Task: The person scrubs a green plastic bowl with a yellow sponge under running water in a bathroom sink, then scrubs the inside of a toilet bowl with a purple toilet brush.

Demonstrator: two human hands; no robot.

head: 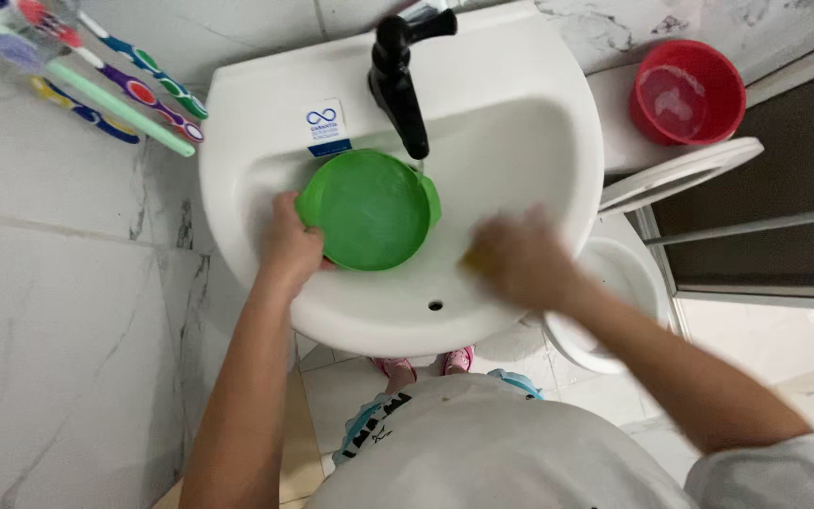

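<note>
My left hand (pixel 289 243) grips the left rim of a green round plastic bowl (pixel 369 209), held bottom up inside the white sink basin (pixel 511 151) under the black tap (pixel 398 80). A thin stream of water runs from the spout beside the bowl's right edge. My right hand (pixel 520 259) is blurred with motion at the right of the bowl, closed around a small yellow thing (pixel 471 262) that looks like a sponge, mostly hidden by the fingers.
Several toothbrushes (pixel 115 80) hang on the marble wall at top left. A red bucket (pixel 688 92) stands on a ledge at top right. A white toilet (pixel 633 273) with its lid up sits right of the sink. A blue and white sticker (pixel 327 127) is on the sink rim.
</note>
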